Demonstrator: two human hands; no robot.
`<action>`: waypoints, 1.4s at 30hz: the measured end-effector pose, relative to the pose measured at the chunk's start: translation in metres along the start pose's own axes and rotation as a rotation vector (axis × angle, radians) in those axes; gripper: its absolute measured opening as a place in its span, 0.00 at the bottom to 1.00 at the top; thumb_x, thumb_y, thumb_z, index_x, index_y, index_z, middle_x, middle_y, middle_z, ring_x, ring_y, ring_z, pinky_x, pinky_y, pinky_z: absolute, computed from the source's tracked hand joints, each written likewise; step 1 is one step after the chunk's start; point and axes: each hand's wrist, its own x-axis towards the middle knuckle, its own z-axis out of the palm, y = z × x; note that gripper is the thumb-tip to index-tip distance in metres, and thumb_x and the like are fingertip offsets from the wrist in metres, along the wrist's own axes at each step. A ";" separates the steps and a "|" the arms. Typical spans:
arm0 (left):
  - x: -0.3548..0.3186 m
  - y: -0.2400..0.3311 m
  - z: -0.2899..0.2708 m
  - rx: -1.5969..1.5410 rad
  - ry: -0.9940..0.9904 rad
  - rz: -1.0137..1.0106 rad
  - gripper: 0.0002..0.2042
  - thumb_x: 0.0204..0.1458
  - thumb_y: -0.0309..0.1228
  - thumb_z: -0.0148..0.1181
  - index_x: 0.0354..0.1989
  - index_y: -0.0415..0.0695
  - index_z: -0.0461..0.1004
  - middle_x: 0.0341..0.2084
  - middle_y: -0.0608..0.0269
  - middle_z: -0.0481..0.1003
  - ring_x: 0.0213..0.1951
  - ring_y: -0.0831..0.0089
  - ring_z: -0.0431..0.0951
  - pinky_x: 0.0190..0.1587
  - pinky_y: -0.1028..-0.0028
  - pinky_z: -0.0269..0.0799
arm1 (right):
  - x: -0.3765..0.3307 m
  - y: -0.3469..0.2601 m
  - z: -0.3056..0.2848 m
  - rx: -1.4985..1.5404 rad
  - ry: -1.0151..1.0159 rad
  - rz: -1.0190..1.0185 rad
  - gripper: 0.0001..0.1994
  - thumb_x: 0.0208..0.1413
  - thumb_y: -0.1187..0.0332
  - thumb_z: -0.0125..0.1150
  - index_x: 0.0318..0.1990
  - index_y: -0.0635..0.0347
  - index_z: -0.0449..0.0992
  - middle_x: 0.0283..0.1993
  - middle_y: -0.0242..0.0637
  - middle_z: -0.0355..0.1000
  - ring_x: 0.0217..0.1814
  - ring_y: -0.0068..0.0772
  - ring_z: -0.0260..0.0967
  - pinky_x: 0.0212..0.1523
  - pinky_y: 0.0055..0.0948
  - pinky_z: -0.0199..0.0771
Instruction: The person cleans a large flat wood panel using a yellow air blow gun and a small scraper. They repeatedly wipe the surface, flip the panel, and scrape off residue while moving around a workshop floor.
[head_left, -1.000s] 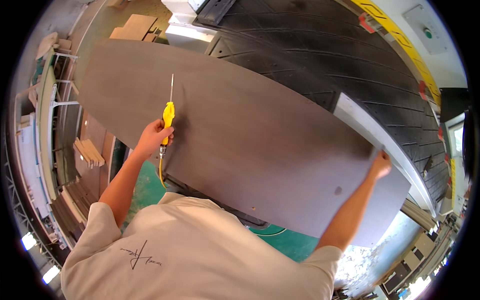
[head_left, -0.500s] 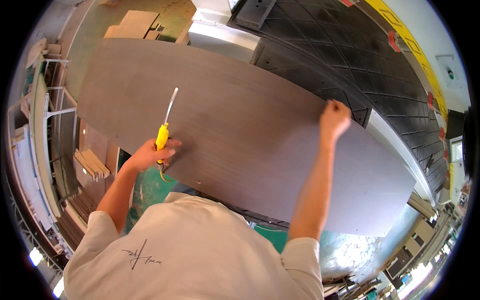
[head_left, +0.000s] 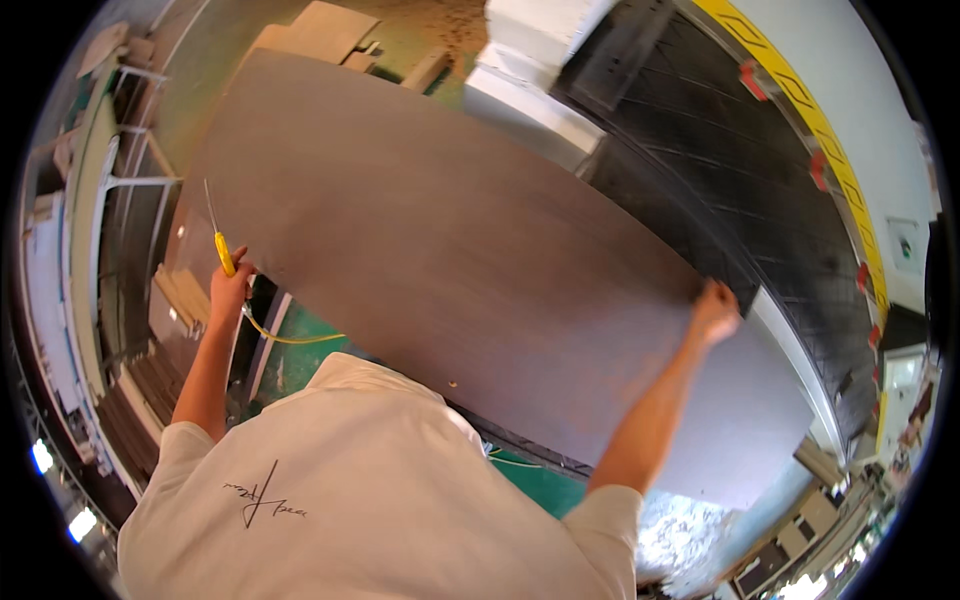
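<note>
A large grey-brown flat panel [head_left: 440,230] lies across the space before me. My left hand [head_left: 230,288], beside the panel's near left edge, is closed round a yellow air blow gun [head_left: 223,252]. Its thin metal nozzle points up and away over the left end of the panel. From the handle, a yellow air hose [head_left: 290,340] curves off to the right and runs beneath the panel. My right hand [head_left: 716,314] is at the far right edge of the panel, fingers curled over that edge; the fingertips are partly hidden.
Beyond the panel stands a black machine bed [head_left: 690,130] with a white housing [head_left: 535,110] at its left. A yellow rail [head_left: 790,85] arcs along the far right. Wood boards [head_left: 315,32] lie at the far left, and a rack [head_left: 145,182] stands left of the panel.
My left hand has carried the air blow gun leftward, from over the panel to near its left end. The view has turned; my right hand is still at the far edge.
</note>
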 end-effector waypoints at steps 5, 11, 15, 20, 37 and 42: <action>0.007 -0.056 -0.032 -0.025 0.173 -0.189 0.28 0.57 0.32 0.59 0.68 0.37 0.70 0.34 0.61 0.81 0.24 0.76 0.76 0.24 0.77 0.69 | 0.038 0.081 -0.011 -0.121 -0.014 0.279 0.14 0.56 0.58 0.72 0.43 0.58 0.88 0.43 0.40 0.85 0.44 0.44 0.83 0.47 0.41 0.81; 0.081 -0.080 -0.052 -0.183 0.130 -0.264 0.29 0.64 0.52 0.60 0.62 0.41 0.73 0.45 0.60 0.80 0.28 0.78 0.77 0.26 0.79 0.68 | -0.048 -0.095 0.056 0.087 -0.103 -0.071 0.11 0.57 0.63 0.70 0.41 0.61 0.87 0.41 0.45 0.83 0.43 0.47 0.81 0.46 0.41 0.79; 0.134 -0.066 -0.080 -0.353 0.108 -0.233 0.26 0.64 0.51 0.60 0.60 0.42 0.75 0.43 0.61 0.80 0.29 0.76 0.78 0.27 0.78 0.65 | -0.133 -0.284 0.094 0.201 -0.195 -0.206 0.09 0.56 0.67 0.71 0.38 0.64 0.86 0.40 0.46 0.81 0.40 0.47 0.79 0.43 0.40 0.79; 0.211 -0.095 -0.129 -0.536 0.001 -0.293 0.17 0.63 0.45 0.64 0.51 0.45 0.77 0.35 0.69 0.77 0.30 0.77 0.76 0.28 0.78 0.63 | -0.252 -0.503 0.159 0.360 -0.224 -0.416 0.06 0.56 0.67 0.67 0.35 0.59 0.85 0.38 0.47 0.79 0.41 0.51 0.77 0.45 0.45 0.77; 0.305 -0.137 -0.202 -0.589 -0.245 -0.355 0.20 0.61 0.52 0.66 0.40 0.47 0.71 0.29 0.67 0.74 0.31 0.75 0.75 0.35 0.72 0.70 | -0.197 -0.407 0.141 -0.106 -0.108 0.116 0.14 0.55 0.60 0.70 0.42 0.61 0.88 0.42 0.42 0.85 0.42 0.44 0.83 0.46 0.39 0.81; 0.299 -0.138 -0.207 -0.485 -0.266 -0.339 0.19 0.62 0.49 0.66 0.36 0.42 0.75 0.29 0.63 0.79 0.30 0.75 0.75 0.33 0.73 0.69 | -0.329 -0.653 0.222 0.105 -0.131 -0.383 0.15 0.58 0.60 0.62 0.33 0.64 0.86 0.32 0.45 0.83 0.31 0.46 0.79 0.35 0.40 0.78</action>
